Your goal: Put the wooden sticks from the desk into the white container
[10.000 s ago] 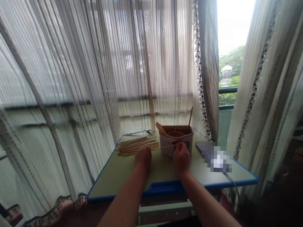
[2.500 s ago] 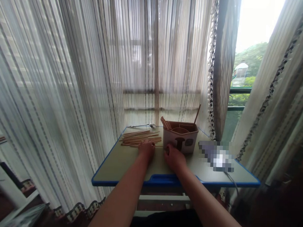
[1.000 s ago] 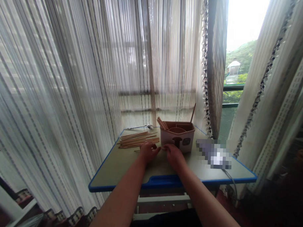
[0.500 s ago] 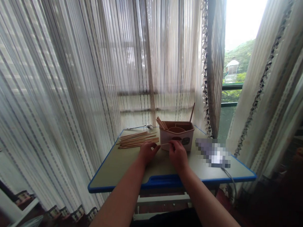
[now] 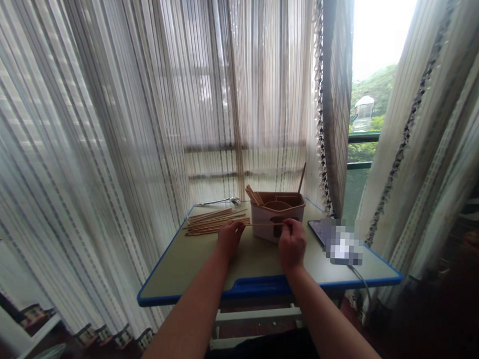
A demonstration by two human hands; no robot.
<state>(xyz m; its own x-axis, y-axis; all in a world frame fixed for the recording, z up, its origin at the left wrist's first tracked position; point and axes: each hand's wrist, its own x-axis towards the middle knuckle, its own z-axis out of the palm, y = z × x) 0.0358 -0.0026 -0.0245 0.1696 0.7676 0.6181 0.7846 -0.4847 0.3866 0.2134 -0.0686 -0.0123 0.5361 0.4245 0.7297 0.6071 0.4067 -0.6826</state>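
A thin wooden chopstick [image 5: 263,224] is stretched level between my two hands, in front of the container. My left hand [image 5: 229,239] pinches its left end, and my right hand [image 5: 293,244] grips its right end with closed fingers. Behind the stick stands the pink and brown divided container [image 5: 266,232], with a bundle of chopsticks [image 5: 252,193] leaning at its left corner and one dark stick [image 5: 302,178] upright at its back right. Left of it, several loose chopsticks [image 5: 208,223] lie side by side on the table, close to my left hand.
A metal spoon [image 5: 219,201] lies at the back left of the table [image 5: 181,274], which has a blue rim. To the right is a partly blurred phone-like device [image 5: 319,230] with a cable [image 5: 362,278]. Sheer curtains [image 5: 155,119] hang behind.
My right hand has moved right, away from my left hand, and more of the chopstick shows between them. My left hand has stayed nearly in place. The view has shifted slightly.
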